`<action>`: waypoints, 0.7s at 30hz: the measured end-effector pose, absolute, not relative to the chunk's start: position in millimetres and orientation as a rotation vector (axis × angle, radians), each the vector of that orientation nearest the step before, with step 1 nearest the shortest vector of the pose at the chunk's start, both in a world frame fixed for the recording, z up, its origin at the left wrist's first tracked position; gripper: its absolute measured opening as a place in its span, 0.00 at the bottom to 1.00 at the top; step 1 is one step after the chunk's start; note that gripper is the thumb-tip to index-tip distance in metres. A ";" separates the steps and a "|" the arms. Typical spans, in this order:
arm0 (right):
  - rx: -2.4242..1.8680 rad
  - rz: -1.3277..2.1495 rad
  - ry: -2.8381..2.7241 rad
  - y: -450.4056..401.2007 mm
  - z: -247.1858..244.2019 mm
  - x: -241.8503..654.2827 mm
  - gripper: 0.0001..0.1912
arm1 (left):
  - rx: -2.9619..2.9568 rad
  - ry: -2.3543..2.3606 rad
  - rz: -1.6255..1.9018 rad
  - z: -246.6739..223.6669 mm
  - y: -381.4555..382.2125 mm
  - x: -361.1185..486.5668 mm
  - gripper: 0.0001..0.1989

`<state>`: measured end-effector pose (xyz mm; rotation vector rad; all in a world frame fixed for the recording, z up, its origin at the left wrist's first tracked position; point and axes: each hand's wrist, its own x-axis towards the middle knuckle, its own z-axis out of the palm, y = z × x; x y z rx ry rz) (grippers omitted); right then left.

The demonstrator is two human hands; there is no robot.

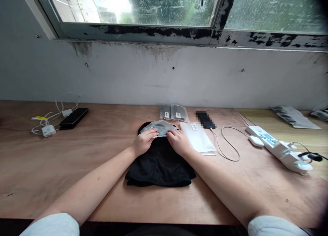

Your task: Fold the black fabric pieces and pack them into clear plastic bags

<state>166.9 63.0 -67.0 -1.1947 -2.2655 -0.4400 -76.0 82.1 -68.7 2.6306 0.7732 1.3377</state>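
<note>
A black fabric garment lies spread on the wooden table, its wider end toward me. Over its far end is a small grey translucent bag. My left hand has its fingers closed on the bag's left near edge. On the right, my right hand holds the bag's near right edge between closed fingers. Both hands rest above the garment, a short gap apart. What is inside the bag cannot be made out.
Behind the garment lie two small labelled bags. To the right are a white bag, a phone on a cable and a power strip. A black case and white chargers sit at left. Another bag lies far right.
</note>
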 end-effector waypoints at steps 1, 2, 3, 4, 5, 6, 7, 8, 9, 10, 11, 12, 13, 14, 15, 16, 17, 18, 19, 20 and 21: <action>-1.196 -0.434 -2.268 63.2 -67.0 166.7 0.09 | 2.626 0.778 1.334 -68.9 82.2 -76.0 0.15; -1.198 -0.430 -2.270 63.5 -67.2 166.4 0.09 | 2.624 0.783 1.332 -69.1 82.1 -76.1 0.15; -1.199 -0.429 -2.271 63.8 -67.3 166.0 0.09 | 2.624 0.788 1.332 -69.2 82.0 -76.2 0.15; -1.201 -0.431 -2.272 64.1 -67.6 165.5 0.09 | 2.626 0.791 1.334 -69.2 81.9 -76.4 0.15; -1.202 -0.436 -2.272 64.4 -68.0 165.0 0.09 | 2.630 0.793 1.338 -69.1 81.8 -76.5 0.15; -1.203 -0.441 -2.272 64.7 -68.5 164.4 0.09 | 2.635 0.794 1.342 -68.8 81.6 -76.6 0.15; -1.203 -0.446 -2.272 65.0 -69.0 163.8 0.09 | 2.639 0.795 1.344 -68.5 81.5 -76.7 0.14; -1.203 -0.449 -2.274 65.2 -69.4 163.3 0.09 | 2.642 0.797 1.344 -68.2 81.4 -76.7 0.14; -1.203 -0.450 -2.276 65.4 -69.8 162.9 0.09 | 2.645 0.799 1.340 -67.8 81.2 -76.7 0.14; -1.204 -0.450 -2.278 65.5 -70.1 162.6 0.08 | 2.646 0.804 1.337 -67.4 81.1 -76.7 0.14; -1.206 -0.451 -2.280 65.5 -70.2 162.3 0.08 | 2.647 0.808 1.333 -67.0 81.0 -76.6 0.14; -1.209 -0.450 -2.283 65.5 -70.1 162.2 0.08 | 2.647 0.813 1.330 -66.7 80.9 -76.5 0.14; -1.213 -0.449 -2.286 65.3 -69.8 162.1 0.08 | 2.648 0.816 1.327 -66.4 80.8 -76.4 0.13; -1.217 -0.448 -2.289 65.1 -69.4 162.0 0.09 | 2.647 0.819 1.326 -66.1 80.7 -76.2 0.13; -1.223 -0.446 -2.292 64.8 -69.0 162.0 0.09 | 2.645 0.821 1.324 -65.9 80.6 -76.1 0.13; -1.228 -0.444 -2.295 64.7 -68.6 162.0 0.09 | 2.643 0.821 1.322 -65.8 80.6 -76.0 0.13; -1.232 -0.441 -2.297 64.6 -68.4 162.1 0.09 | 2.641 0.822 1.320 -65.7 80.7 -76.0 0.13; -1.232 -0.438 -2.299 64.6 -68.3 162.2 0.09 | 2.639 0.823 1.321 -65.7 80.7 -76.0 0.13; -1.229 -0.435 -2.301 64.7 -68.3 162.4 0.09 | 2.639 0.824 1.324 -65.7 80.8 -76.0 0.13; -1.224 -0.434 -2.302 64.9 -68.5 162.5 0.09 | 2.640 0.823 1.324 -65.8 80.8 -76.1 0.13; -1.219 -0.434 -2.301 65.1 -68.9 162.7 0.09 | 2.642 0.822 1.325 -65.9 80.8 -76.1 0.13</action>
